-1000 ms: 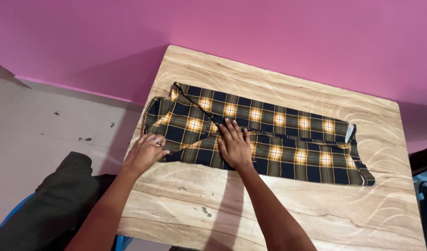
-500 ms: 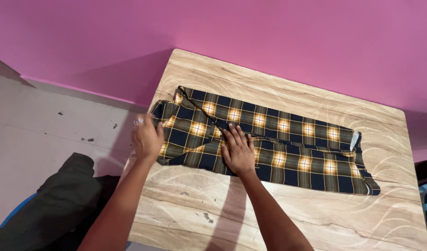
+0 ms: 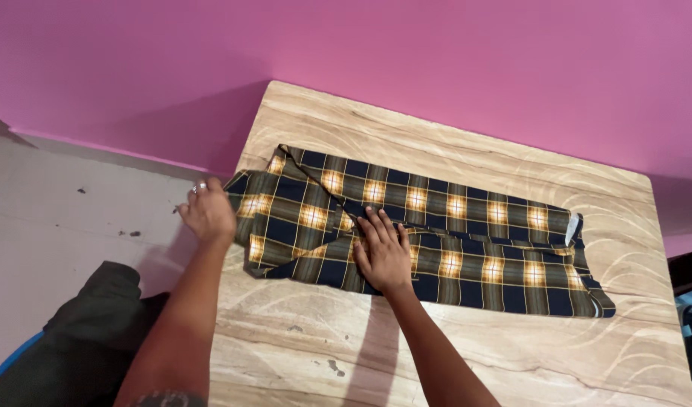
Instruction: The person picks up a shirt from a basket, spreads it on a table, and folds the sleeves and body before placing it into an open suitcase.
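Observation:
A dark blue and yellow plaid garment (image 3: 466, 226) lies folded into a long strip across a light wooden table (image 3: 466, 347). My right hand (image 3: 382, 252) rests flat on the middle of the cloth, fingers spread, pressing it down. My left hand (image 3: 208, 213) is at the cloth's left end by the table's left edge, fingers curled around the fabric edge; a ring shows on one finger. The grip itself is partly hidden behind the hand.
A pink wall (image 3: 436, 68) runs behind the table. Grey floor (image 3: 67, 203) lies to the left. Dark cloth (image 3: 82, 339) sits low at the left beside the table. Bare wood shows in front of the garment.
My left hand has shifted from the table's front left up to the garment's left end. The right hand stays pressed on the cloth. The camera view has moved slightly.

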